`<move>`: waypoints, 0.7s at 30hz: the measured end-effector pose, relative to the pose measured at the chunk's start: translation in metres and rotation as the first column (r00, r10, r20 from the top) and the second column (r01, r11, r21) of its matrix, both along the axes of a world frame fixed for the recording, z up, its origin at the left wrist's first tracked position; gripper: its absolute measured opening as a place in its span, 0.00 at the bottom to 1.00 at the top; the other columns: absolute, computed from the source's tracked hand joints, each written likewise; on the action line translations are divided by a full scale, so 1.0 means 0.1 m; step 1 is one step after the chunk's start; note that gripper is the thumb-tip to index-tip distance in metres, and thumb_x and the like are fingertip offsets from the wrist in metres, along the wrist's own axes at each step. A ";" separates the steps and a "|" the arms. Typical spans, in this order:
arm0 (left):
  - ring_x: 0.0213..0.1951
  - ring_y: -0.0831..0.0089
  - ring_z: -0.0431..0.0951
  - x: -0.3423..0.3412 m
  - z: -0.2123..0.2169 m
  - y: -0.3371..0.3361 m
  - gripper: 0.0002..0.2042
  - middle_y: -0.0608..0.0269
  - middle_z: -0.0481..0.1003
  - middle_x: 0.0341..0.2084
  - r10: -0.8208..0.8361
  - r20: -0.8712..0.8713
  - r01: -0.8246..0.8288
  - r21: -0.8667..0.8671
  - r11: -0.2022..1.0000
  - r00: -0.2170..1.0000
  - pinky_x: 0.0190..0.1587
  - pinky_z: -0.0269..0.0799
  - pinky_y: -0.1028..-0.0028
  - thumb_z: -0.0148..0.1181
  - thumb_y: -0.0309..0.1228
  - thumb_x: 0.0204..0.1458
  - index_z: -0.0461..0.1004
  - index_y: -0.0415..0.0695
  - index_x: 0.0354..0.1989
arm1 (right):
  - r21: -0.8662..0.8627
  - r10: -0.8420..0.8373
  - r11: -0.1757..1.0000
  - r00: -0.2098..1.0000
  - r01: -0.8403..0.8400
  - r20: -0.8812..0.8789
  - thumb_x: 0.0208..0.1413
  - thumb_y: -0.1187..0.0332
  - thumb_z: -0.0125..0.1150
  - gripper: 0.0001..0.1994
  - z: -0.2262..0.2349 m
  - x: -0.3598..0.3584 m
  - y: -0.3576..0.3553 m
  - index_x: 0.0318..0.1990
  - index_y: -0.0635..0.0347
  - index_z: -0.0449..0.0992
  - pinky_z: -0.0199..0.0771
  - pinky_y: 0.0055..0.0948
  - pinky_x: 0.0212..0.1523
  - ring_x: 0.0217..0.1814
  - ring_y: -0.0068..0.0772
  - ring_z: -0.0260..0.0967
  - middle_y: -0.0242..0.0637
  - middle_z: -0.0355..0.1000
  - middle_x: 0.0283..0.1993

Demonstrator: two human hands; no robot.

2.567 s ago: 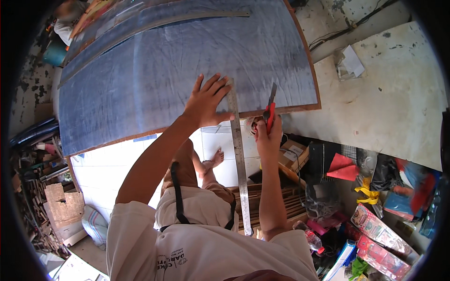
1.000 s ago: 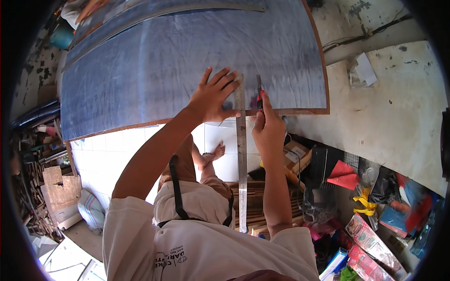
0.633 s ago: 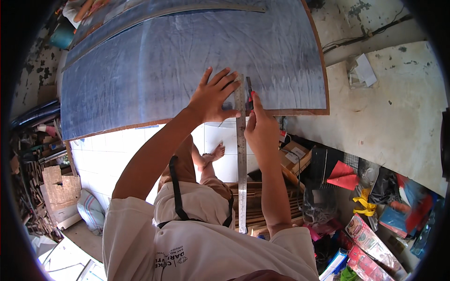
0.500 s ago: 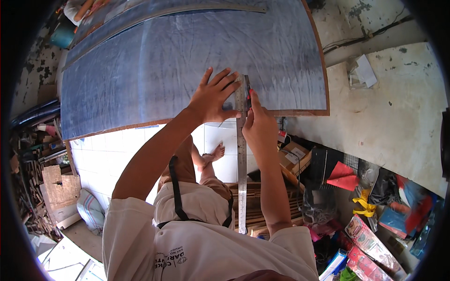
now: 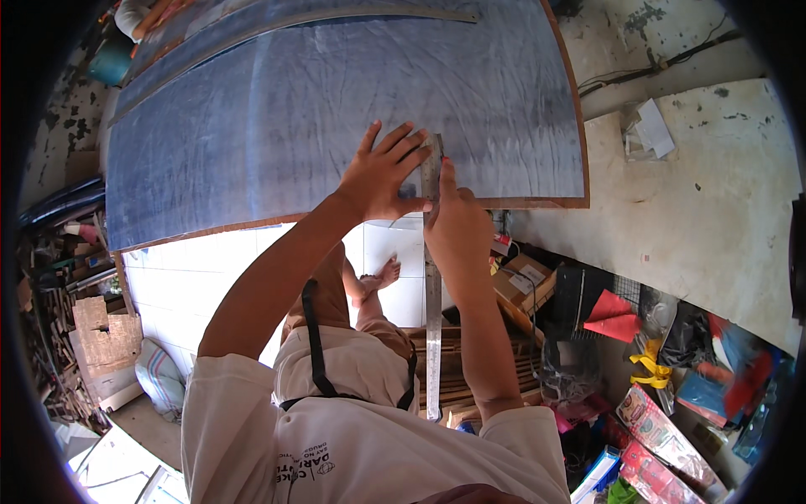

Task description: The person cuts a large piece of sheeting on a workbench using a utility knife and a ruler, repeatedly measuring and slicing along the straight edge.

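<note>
A long steel ruler (image 5: pixel 433 336) lies across the front edge of a blue-grey sheet-covered table (image 5: pixel 336 101) and sticks out well past it toward me. My left hand (image 5: pixel 378 172) is spread flat, fingers apart, with its fingertips and thumb pressing on the ruler's far part. Close against the ruler's right side is my right hand (image 5: pixel 460 227), closed with the index finger stretched forward. It grips a utility knife, red and dark in the earlier frame; now the hand hides most of it, and the blade cannot be made out.
Another long metal straightedge (image 5: pixel 369 12) lies along the table's far part. A pale, worn board (image 5: pixel 672 202) stands to the right. Below it are a cardboard box (image 5: pixel 525 281), bags and packages. Wood scraps (image 5: pixel 67 336) pile up at left. Another person's arm (image 5: pixel 151 18) shows far left.
My right hand has shifted slightly left, closer to the ruler, and turned so its back covers the knife. My left hand and the ruler stay in place.
</note>
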State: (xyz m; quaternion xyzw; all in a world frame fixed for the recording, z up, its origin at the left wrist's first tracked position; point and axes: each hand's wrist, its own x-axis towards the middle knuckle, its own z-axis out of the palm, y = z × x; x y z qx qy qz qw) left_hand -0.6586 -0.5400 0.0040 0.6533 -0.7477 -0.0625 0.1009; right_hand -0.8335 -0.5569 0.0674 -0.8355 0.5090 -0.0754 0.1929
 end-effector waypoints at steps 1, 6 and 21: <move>0.77 0.64 0.48 0.00 -0.01 0.00 0.43 0.67 0.59 0.73 -0.004 -0.001 0.004 -0.006 1.000 1.000 0.78 0.36 0.44 0.62 0.67 0.49 0.65 0.54 0.69 | 0.004 0.004 1.000 0.999 -0.003 -0.035 0.57 0.72 0.63 0.31 0.00 0.01 0.00 0.70 0.61 0.64 0.78 0.45 0.32 0.34 0.50 0.80 0.48 0.77 0.35; 0.77 0.64 0.49 0.01 -0.02 0.00 0.43 0.67 0.59 0.72 -0.005 0.008 0.005 -0.021 1.000 1.000 0.77 0.37 0.44 0.62 0.68 0.48 0.65 0.53 0.69 | -0.021 0.034 0.999 0.996 -0.035 -0.080 0.56 0.71 0.65 0.33 0.02 0.03 -0.02 0.70 0.61 0.64 0.79 0.44 0.32 0.34 0.50 0.80 0.48 0.77 0.34; 0.77 0.63 0.49 0.00 -0.05 0.01 0.43 0.66 0.59 0.72 -0.014 0.037 0.016 -0.038 0.999 0.999 0.77 0.39 0.43 0.61 0.68 0.49 0.65 0.53 0.68 | 0.011 0.026 1.000 0.988 -0.025 -0.151 0.53 0.75 0.61 0.36 0.04 -0.30 0.47 0.73 0.55 0.61 0.78 0.43 0.29 0.32 0.49 0.79 0.47 0.75 0.34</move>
